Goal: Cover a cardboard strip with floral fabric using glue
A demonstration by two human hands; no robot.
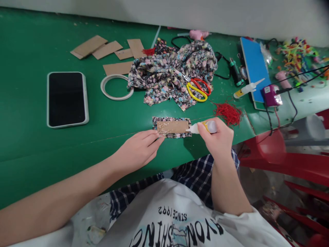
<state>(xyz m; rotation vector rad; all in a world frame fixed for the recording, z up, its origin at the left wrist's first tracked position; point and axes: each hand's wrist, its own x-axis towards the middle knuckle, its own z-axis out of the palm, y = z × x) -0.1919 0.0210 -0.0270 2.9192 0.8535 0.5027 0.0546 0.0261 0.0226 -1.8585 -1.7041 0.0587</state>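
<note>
A brown cardboard strip (173, 127) lies on a small piece of floral fabric (171, 119) near the table's front edge. Shiny drops of clear glue dot the strip, mostly over its left part. My left hand (140, 149) holds the strip's lower left corner with its fingertips. In my right hand (218, 139) is a glue bottle (211, 126), tilted so that its white nozzle meets the strip's right end. Just beyond the right hand sits a tangle of red thread (228, 113).
Behind lie crumpled floral fabric (172, 70), scissors (197, 90), a tape roll (102, 86) and cardboard pieces (92, 45). A tablet (67, 99) rests at left. To the right are another glue bottle (245, 90), a blue board (254, 67), a purple box (272, 95) and cables.
</note>
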